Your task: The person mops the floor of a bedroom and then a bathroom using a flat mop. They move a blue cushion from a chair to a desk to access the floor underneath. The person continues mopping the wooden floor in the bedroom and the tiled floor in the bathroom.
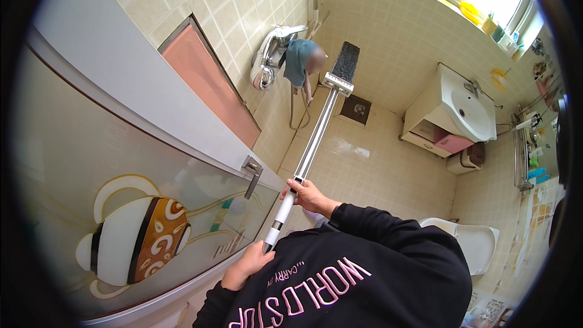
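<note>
A flat mop with a white and metal handle (pixel 314 141) slants away from my body towards the far wall. My left hand (pixel 248 260) grips the lower end of the handle, close to my black sweatshirt. Higher up, my right hand (pixel 311 197) is closed around the handle just below a black fitting. The grey mop pad (pixel 345 62) is at the far end, fixed to a white mop head (pixel 338 84). The pad appears against or in front of the tiled wall; whether it touches cannot be told.
A glass-panelled door (pixel 150 237) with a metal lever handle (pixel 253 176) stands at my left. Beyond it, a chrome mixer tap (pixel 273 54) carries a teal cloth (pixel 299 61). A floor drain (pixel 355 110), a washbasin cabinet (pixel 437 132), a lidded bin (pixel 467 158) and a white ceramic fixture (pixel 476 243) lie ahead and right.
</note>
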The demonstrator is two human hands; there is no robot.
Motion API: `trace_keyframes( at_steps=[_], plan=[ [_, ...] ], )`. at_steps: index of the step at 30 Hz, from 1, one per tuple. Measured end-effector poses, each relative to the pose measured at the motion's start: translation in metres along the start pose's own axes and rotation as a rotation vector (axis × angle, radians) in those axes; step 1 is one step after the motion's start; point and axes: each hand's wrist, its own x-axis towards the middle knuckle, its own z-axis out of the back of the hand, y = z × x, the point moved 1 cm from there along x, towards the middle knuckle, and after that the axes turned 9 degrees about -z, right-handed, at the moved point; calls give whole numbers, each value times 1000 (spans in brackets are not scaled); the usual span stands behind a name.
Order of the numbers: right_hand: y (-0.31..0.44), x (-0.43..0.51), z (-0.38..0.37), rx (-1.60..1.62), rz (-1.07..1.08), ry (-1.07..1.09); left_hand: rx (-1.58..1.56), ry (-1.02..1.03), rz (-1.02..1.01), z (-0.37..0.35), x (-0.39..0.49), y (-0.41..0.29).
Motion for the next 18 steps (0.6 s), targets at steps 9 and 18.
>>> trace_keyframes(
  at_steps=[9, 18],
  plan=[
    [-37, 19, -8, 49, 150, -343, 383, -249, -72, -15, -65, 129],
    [-92, 43, 74, 37, 162, -456, 548, -140, 357, -7, -133, 128]
  ],
)
